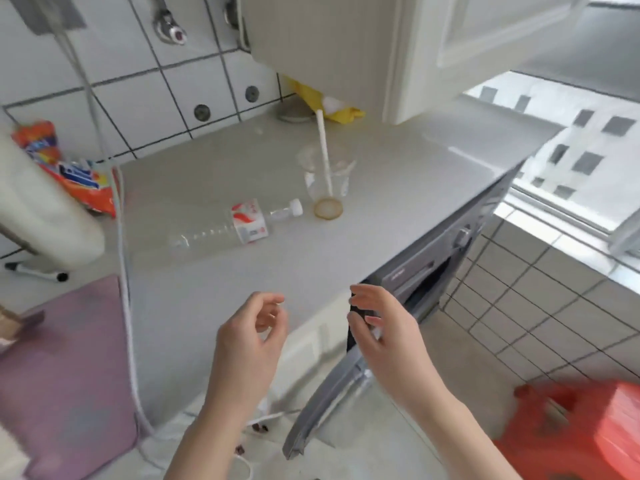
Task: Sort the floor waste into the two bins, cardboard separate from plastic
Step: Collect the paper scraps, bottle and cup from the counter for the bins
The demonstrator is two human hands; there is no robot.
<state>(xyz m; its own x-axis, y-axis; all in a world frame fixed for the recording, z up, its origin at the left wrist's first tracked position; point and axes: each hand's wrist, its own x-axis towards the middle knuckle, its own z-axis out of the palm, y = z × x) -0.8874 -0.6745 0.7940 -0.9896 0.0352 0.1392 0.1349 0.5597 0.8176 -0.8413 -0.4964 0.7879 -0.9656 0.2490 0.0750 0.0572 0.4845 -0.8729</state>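
Note:
An empty clear plastic bottle with a red-and-white label and white cap lies on its side on the grey countertop. Just to its right stands a clear plastic cup with a white straw in it. My left hand and my right hand hover over the counter's near edge, well short of the bottle. Both have loosely curled, parted fingers and hold nothing. A red bin shows at the bottom right, blurred. No cardboard is in view.
An orange snack bag leans at the counter's left. A yellow bag sits under the wall cabinet. A white cord runs down the counter beside a purple mat. A grey washing machine door hangs ajar below the counter.

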